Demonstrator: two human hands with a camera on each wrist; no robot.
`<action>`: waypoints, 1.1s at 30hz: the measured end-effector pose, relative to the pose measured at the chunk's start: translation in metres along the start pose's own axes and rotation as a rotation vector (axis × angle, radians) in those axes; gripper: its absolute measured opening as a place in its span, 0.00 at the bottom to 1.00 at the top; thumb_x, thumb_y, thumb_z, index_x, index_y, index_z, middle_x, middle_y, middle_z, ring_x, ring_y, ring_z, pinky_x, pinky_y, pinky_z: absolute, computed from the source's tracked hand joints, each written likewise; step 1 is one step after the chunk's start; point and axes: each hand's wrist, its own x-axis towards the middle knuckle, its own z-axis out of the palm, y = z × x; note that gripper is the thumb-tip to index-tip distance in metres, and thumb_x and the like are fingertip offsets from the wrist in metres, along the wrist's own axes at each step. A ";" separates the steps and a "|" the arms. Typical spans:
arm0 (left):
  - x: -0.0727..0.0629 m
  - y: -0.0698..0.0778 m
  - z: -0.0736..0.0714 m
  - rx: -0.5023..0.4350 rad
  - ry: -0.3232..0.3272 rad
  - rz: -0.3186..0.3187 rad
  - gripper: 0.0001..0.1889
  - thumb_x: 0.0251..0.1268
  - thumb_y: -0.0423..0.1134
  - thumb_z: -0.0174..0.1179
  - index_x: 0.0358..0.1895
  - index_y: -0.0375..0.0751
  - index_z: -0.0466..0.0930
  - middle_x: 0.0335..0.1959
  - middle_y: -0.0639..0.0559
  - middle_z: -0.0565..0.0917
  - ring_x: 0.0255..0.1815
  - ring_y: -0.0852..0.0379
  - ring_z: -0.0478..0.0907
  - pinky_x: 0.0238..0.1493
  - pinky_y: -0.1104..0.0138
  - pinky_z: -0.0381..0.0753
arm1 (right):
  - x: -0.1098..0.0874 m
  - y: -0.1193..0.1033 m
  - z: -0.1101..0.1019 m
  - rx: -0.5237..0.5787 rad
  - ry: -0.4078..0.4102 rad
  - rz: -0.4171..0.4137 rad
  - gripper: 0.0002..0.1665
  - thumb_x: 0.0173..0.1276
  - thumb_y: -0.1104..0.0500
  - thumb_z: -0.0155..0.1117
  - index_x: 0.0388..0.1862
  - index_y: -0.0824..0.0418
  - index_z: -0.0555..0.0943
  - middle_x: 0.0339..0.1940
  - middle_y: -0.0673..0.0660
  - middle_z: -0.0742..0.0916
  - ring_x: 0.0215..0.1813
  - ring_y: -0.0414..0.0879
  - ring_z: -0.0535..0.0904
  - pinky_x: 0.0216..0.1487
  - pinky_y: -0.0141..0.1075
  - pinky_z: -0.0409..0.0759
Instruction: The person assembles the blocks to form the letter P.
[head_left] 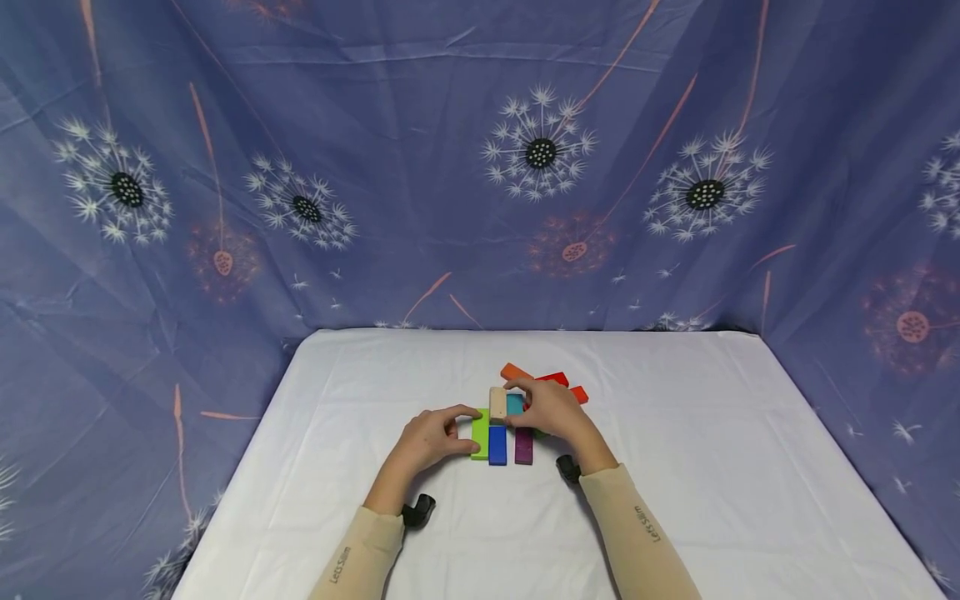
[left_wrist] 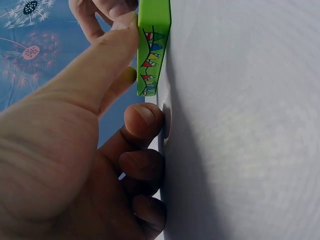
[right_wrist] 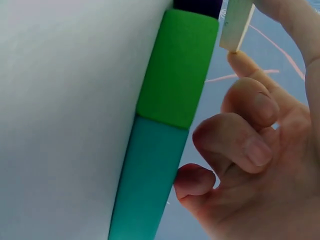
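In my right hand (head_left: 553, 408), a plain wooden block (head_left: 498, 405) is pinched between thumb and index finger, above the other blocks. The right wrist view shows this pale block (right_wrist: 236, 25) with a fingertip at its end, the other fingers curled. My left hand (head_left: 429, 439) grips a lime green block (head_left: 480, 435) with thumb and index finger near its two ends. Colourful bunting is printed on the side of that green block (left_wrist: 153, 55). Beside it lies a blue block (head_left: 497, 447); a purple block (head_left: 523, 448) and a teal block (head_left: 514, 404) are close by.
Behind the right hand lie an orange block (head_left: 516, 372), a red block (head_left: 553, 378) and an orange-red block (head_left: 579, 394). A green block (right_wrist: 177, 67) meets the teal one end to end. White cloth covers the table (head_left: 735, 467); a patterned blue curtain (head_left: 420, 167) hangs behind.
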 end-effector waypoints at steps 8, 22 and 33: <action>-0.002 0.001 0.000 0.001 -0.001 0.001 0.26 0.58 0.55 0.79 0.61 0.60 0.87 0.22 0.61 0.76 0.23 0.63 0.69 0.29 0.68 0.65 | 0.005 -0.002 0.001 0.088 0.040 -0.001 0.38 0.60 0.41 0.82 0.68 0.45 0.83 0.30 0.51 0.81 0.30 0.43 0.71 0.33 0.36 0.67; -0.003 -0.001 0.004 0.010 0.014 0.017 0.26 0.58 0.57 0.79 0.61 0.61 0.88 0.21 0.62 0.76 0.22 0.64 0.68 0.28 0.69 0.65 | 0.027 -0.011 0.007 0.047 0.022 -0.035 0.34 0.61 0.40 0.82 0.64 0.48 0.86 0.26 0.51 0.78 0.29 0.44 0.70 0.32 0.37 0.66; -0.003 -0.001 0.002 0.015 0.026 0.026 0.26 0.58 0.58 0.78 0.60 0.62 0.88 0.22 0.63 0.76 0.22 0.65 0.68 0.27 0.69 0.65 | 0.035 -0.021 0.007 0.007 -0.004 -0.039 0.33 0.61 0.42 0.82 0.64 0.49 0.87 0.24 0.50 0.79 0.31 0.45 0.72 0.34 0.37 0.68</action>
